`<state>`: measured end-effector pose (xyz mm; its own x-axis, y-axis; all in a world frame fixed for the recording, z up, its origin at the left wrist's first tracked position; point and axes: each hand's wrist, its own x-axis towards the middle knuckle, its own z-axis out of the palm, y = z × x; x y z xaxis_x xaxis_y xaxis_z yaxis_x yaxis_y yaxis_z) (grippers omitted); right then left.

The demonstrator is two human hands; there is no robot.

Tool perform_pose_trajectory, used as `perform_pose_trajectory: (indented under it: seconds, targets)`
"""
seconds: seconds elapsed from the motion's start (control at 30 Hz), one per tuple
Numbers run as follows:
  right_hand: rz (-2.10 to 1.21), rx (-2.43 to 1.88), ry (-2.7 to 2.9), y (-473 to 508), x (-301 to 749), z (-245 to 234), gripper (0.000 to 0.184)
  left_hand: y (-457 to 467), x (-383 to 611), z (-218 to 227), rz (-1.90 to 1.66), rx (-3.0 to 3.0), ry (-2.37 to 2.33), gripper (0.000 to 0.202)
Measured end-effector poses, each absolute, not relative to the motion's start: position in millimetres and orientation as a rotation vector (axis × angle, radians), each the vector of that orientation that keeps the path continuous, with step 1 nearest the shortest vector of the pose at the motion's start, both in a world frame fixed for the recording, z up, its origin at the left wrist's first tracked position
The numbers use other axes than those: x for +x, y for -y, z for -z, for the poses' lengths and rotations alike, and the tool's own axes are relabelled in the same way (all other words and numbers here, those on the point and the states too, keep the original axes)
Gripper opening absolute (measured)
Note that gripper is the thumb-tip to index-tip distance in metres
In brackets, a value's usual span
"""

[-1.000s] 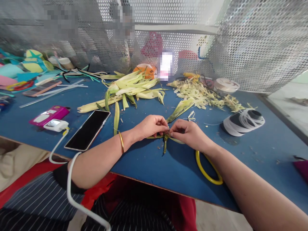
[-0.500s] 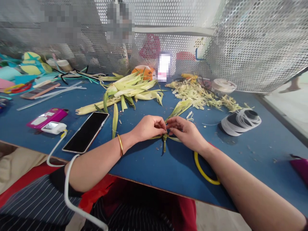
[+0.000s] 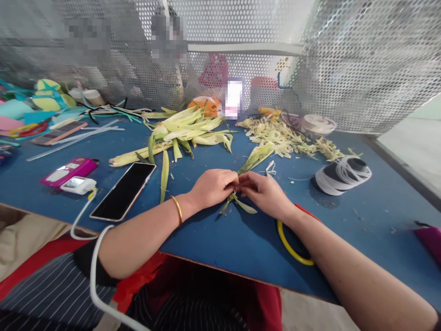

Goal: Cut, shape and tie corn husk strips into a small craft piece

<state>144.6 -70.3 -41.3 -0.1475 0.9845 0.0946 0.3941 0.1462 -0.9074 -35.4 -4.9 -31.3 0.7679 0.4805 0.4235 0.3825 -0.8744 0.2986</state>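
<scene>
My left hand point(image 3: 214, 187) and my right hand point(image 3: 264, 192) meet over the blue table, fingertips pinched together on a corn husk bundle point(image 3: 259, 155). Its pale green leaves fan out beyond my fingers, and short strips stick out on the near side. The gripped spot is mostly hidden by my fingers. Beneath my right wrist lies a tool with a yellow loop handle point(image 3: 288, 246) and a red part, the rest of it covered. A little white strip point(image 3: 270, 168) rests just past my right hand.
Beyond my hands lie a pile of corn husks point(image 3: 186, 126) and a heap of shredded husk point(image 3: 275, 135). To the right is a spool of white ribbon point(image 3: 341, 175). A phone point(image 3: 124, 191) and a magenta device point(image 3: 70, 172) lie left. Perforated mesh point(image 3: 241, 27) stands behind.
Both hands have drawn closer around the husk bundle. The near strips, which hung in a narrow knot-like tail with side ends, now splay out below my fingers.
</scene>
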Motion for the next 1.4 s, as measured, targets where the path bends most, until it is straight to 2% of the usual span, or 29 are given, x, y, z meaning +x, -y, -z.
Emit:
perform_pose_trajectory:
  seconds: [0.33,0.63,0.9,1.13,1.4]
  targets:
    - [-0.782,-1.429,1.709,67.4,147.5,39.3,0.024,6.2,-34.5,35.5,-0.874,2.81,-0.605,0.013]
    - [-0.766,-1.437,1.689,63.3,153.0,43.2,0.008,9.4,-34.6,29.1,-0.79,2.721,-0.645,0.015]
    - [-0.774,-1.48,1.724,66.0,154.7,34.0,0.009,8.2,-36.1,28.5,-0.799,2.649,-0.648,0.011]
    - [-0.747,-1.525,1.958,67.1,163.9,26.3,0.016,0.3,-40.1,23.0,-0.73,2.347,-0.929,0.014]
    - [-0.749,-1.429,2.035,70.4,163.5,18.6,0.018,-5.3,-40.3,27.2,-0.6,2.371,-1.173,0.013]
